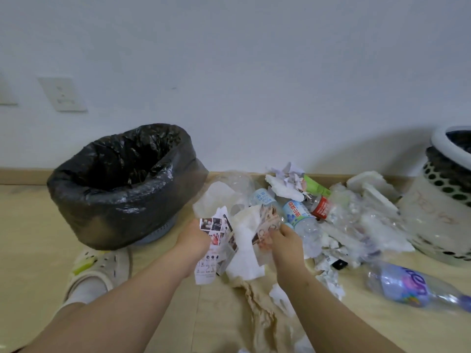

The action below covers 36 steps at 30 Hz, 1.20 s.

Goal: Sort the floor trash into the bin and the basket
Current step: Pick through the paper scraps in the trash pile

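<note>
Floor trash point(339, 212) lies heaped on the wooden floor point(38, 238), just beyond both grips and off to their right. The left grip point(193, 238) curls round a bunch of printed paper scraps point(214, 230). The right grip point(285, 240) pinches another printed scrap point(267, 225), and white tissue point(244, 253) lies between the two. The black-lined bin point(122, 187) stands beyond and left of the left grip. The white perforated basket point(438, 212) stands well right of the right grip. A blue-labelled bottle point(297, 212) lies just beyond the right grip, perhaps touching it; blur hides the contact
</note>
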Available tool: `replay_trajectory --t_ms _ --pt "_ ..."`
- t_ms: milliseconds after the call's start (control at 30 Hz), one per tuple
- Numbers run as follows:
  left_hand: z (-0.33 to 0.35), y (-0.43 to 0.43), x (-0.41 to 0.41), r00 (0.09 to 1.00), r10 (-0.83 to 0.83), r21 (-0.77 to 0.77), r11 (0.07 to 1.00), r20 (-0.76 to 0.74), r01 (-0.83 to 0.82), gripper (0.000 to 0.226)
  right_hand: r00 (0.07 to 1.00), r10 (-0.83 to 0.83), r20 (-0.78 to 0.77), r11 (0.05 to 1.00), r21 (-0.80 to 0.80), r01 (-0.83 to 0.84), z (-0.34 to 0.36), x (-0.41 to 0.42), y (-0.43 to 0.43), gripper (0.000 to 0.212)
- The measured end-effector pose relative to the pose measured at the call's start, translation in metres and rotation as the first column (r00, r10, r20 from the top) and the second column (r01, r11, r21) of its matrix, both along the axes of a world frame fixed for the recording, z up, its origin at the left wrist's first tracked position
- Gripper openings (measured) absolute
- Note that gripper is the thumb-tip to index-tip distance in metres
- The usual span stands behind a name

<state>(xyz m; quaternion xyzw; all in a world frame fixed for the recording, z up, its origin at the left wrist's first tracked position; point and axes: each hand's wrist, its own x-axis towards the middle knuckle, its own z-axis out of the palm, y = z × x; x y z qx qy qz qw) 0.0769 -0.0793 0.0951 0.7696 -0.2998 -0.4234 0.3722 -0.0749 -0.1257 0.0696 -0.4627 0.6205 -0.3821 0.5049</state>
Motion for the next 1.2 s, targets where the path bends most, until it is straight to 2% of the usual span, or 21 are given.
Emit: replay_trajectory --t_ms 100,167,267,400,467,533,567,633,667,733,800,867,1000,1200 --pt "0.022 0.003 -0.009 0.999 -0.023 -0.069 0.997 -0.043 0.020 0.023 0.990 0.129 -0.048 0.980 -0.148 -0.135 0.024 -0.005 0.016 0.022" --pt "0.040 0.004 -0.014 0.994 -0.036 -0.114 0.993 -0.104 0.024 0.026 0.954 0.231 -0.191 0.926 -0.257 -0.276 0.037 -0.003 0.027 0.027" --pt "0.064 0.012 -0.020 0.979 0.004 -0.163 0.986 -0.205 -0.038 0.027 0.833 0.332 -0.442 0.804 -0.330 -0.495 0.047 0.002 0.041 0.034" --pt "0.094 0.033 -0.021 0.880 0.061 -0.202 0.964 -0.471 -0.175 0.029 0.739 0.422 -0.525 0.700 -0.329 -0.634 0.075 0.006 0.058 0.038" --pt "0.101 0.045 -0.019 0.866 0.015 -0.228 0.962 -0.500 -0.149 0.031 0.705 0.507 -0.496 0.689 -0.257 -0.677 0.085 0.007 0.067 0.041" --pt "0.103 0.057 -0.015 0.900 -0.002 -0.269 0.955 -0.435 -0.128 0.020 0.737 0.596 -0.317 0.690 -0.267 -0.673 0.094 0.010 0.074 0.041" --pt "0.102 0.061 -0.011 0.913 0.011 -0.279 0.951 -0.407 -0.136 0.022 0.785 0.594 -0.175 0.734 -0.281 -0.618 0.101 0.011 0.077 0.032" --pt "0.103 0.068 -0.004 0.928 0.052 -0.311 0.934 -0.368 -0.176 0.022 0.864 0.495 0.092 0.847 -0.273 -0.456 0.112 0.010 0.075 0.015" --pt "0.107 0.072 -0.001 0.932 0.086 -0.323 0.924 -0.352 -0.207 0.020 0.885 0.437 0.159 0.884 -0.256 -0.391 0.117 0.011 0.074 0.012" --pt "0.112 0.080 0.003 0.920 0.110 -0.360 0.898 -0.377 -0.254 0.018 0.876 0.409 0.255 0.910 -0.182 -0.371 0.124 0.013 0.075 0.018" --pt "0.117 0.086 0.010 0.927 0.115 -0.378 0.889 -0.358 -0.257 0.017 0.791 0.457 0.408 0.883 -0.098 -0.459 0.130 0.028 0.081 0.017" --pt "0.119 0.088 0.008 0.926 0.085 -0.393 0.888 -0.369 -0.238 0.020 0.763 0.449 0.464 0.871 -0.039 -0.489 0.132 0.037 0.084 0.020" --pt "0.119 0.090 0.024 0.940 0.117 -0.410 0.878 -0.321 -0.249 0.027 0.778 0.318 0.542 0.913 0.044 -0.404 0.136 0.066 0.080 0.024" --pt "0.110 0.066 0.063 0.930 0.167 -0.360 0.888 -0.327 -0.286 0.020 0.730 0.224 0.645 0.902 0.146 -0.406 0.117 0.114 0.065 0.025"
